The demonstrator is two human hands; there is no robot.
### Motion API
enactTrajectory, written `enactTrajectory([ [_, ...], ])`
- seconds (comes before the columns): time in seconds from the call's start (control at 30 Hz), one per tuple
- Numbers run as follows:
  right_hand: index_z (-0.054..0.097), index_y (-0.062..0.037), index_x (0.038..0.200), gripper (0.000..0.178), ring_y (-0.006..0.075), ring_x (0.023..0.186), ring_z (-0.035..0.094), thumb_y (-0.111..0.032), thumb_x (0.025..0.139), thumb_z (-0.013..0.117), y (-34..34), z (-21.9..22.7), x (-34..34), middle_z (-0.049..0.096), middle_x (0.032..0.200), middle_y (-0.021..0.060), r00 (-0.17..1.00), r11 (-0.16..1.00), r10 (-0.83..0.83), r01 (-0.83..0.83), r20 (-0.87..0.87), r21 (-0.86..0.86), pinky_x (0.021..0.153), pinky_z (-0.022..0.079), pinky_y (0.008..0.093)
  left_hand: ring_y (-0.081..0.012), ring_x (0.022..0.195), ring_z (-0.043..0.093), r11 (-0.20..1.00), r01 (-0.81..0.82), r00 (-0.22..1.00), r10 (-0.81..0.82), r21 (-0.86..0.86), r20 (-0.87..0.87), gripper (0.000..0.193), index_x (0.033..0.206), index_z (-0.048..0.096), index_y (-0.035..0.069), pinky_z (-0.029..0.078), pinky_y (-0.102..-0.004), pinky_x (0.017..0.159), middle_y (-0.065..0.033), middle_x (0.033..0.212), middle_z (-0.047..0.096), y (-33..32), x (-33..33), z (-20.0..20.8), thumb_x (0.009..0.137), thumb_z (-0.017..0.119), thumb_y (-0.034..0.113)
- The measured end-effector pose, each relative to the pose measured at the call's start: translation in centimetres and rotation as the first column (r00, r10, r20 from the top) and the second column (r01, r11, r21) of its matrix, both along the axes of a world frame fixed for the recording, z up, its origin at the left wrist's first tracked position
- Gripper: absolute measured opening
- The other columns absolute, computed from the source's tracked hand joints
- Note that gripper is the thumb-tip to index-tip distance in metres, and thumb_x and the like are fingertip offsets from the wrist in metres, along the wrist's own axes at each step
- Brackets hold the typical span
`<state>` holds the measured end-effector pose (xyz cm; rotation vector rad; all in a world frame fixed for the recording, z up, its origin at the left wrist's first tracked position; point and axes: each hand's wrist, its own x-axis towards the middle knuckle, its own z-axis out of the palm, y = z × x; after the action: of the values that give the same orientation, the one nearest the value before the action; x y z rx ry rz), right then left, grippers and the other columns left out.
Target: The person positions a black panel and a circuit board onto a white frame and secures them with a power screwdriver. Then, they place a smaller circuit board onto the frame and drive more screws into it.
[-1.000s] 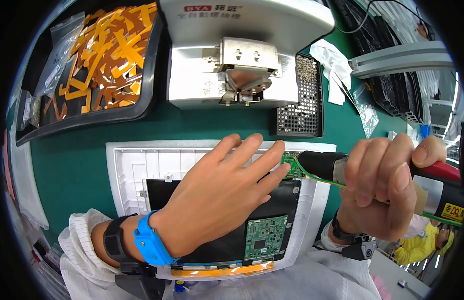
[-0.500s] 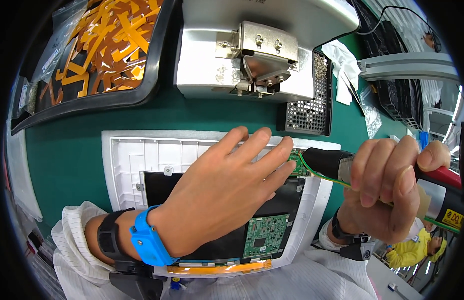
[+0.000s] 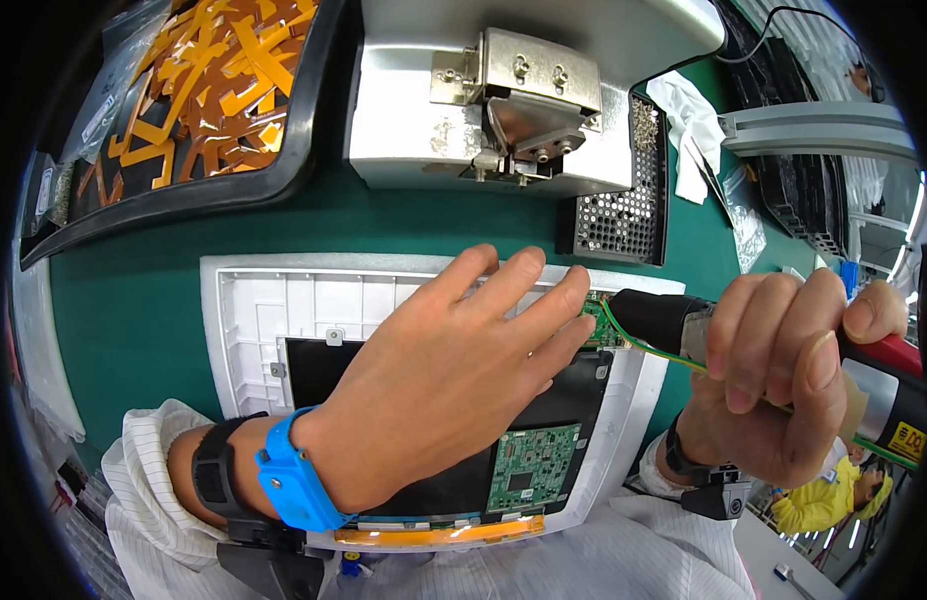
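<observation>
My right hand [image 3: 783, 370] is wrapped around an electric screwdriver [image 3: 651, 316] with a black nose and a red-and-black body. A green-yellow wire [image 3: 638, 352] runs along it. The nose points left onto a small green circuit board [image 3: 605, 330] at the upper right of a white plastic frame [image 3: 245, 310]; its very tip is hard to make out. My left hand [image 3: 448, 365] lies palm down over the frame, fingers spread, the fingertips beside that board; its thumb is hidden. Below it, a larger green circuit board [image 3: 535, 470] sits on the black panel [image 3: 453, 490] inside the frame.
Beyond the frame stands a metal machine [image 3: 413, 130], with a black tray of screws [image 3: 615, 228] at its right. A black tray [image 3: 308, 120] of orange flex cables is at the far left. A white glove-like cloth [image 3: 691, 125] lies far right. A person in yellow [image 3: 818, 502] is at lower right.
The view has shifted very slightly. Both hands and the screwdriver keep nearly the same places over the frame.
</observation>
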<state>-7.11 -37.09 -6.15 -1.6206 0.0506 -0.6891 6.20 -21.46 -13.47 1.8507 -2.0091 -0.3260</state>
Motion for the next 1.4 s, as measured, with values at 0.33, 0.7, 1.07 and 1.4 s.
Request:
enactTrajectory([
  [0.33, 0.038, -0.0064, 0.115, 0.018, 0.0107, 0.055, 0.047, -0.004, 0.1, 0.047, -0.04, 0.0, -0.07, 0.044, 0.074, 0.003, 1.0, 0.999, -0.013, 0.012, -0.015, -0.052, 0.058, 0.044, 0.03, -0.0278, 0.125, 0.052, 1.0, -0.001, 1.0, 0.001, 0.001, 0.02, 0.047, 0.129, 0.069, 0.016, 0.044, -0.044, 0.108, -0.0047, 0.141, 0.055, -0.02, -0.14, -0.12, 0.084, 0.077, 0.03],
  [0.7, 0.036, -0.008, 0.114, 0.018, 0.0104, 0.056, 0.048, -0.004, 0.1, 0.047, 0.12, -0.08, 0.02, 0.045, 0.075, 0.0023, 1.0, 1.0, -0.006, 0.006, -0.008, -0.03, 0.059, 0.045, 0.0296, -0.0279, 0.124, 0.052, 1.0, 0.007, 1.0, -0.007, 0.001, 0.013, 0.047, 0.128, 0.069, 0.016, 0.045, -0.0442, 0.106, -0.0055, 0.141, 0.055, -0.03, -0.02, -0.08, 0.084, 0.077, 0.029],
  [1.07, 0.037, -0.0088, 0.116, 0.019, 0.0103, 0.057, 0.048, -0.004, 0.101, 0.047, 0.31, -0.02, 0.02, 0.044, 0.075, 0.0011, 1.0, 1.0, 0.01, -0.01, -0.009, -0.007, 0.06, 0.045, 0.0292, -0.0283, 0.124, 0.052, 1.0, 0.006, 1.0, -0.006, -0.009, 0.003, 0.047, 0.128, 0.068, 0.014, 0.045, -0.0444, 0.106, -0.0063, 0.142, 0.055, -0.03, -0.08, -0.16, 0.084, 0.077, 0.029],
  [1.4, 0.038, -0.0082, 0.114, 0.018, 0.0097, 0.056, 0.048, -0.005, 0.1, 0.049, 0.33, -0.1, -0.07, 0.045, 0.075, 0.0011, 1.0, 0.999, -0.007, 0.007, -0.004, -0.034, 0.059, 0.045, 0.0294, -0.0285, 0.124, 0.052, 1.0, 0.0, 1.0, 0.0, -0.005, -0.006, 0.046, 0.126, 0.07, 0.015, 0.045, -0.0447, 0.107, -0.0053, 0.14, 0.056, -0.04, -0.07, -0.14, 0.083, 0.077, 0.028],
])
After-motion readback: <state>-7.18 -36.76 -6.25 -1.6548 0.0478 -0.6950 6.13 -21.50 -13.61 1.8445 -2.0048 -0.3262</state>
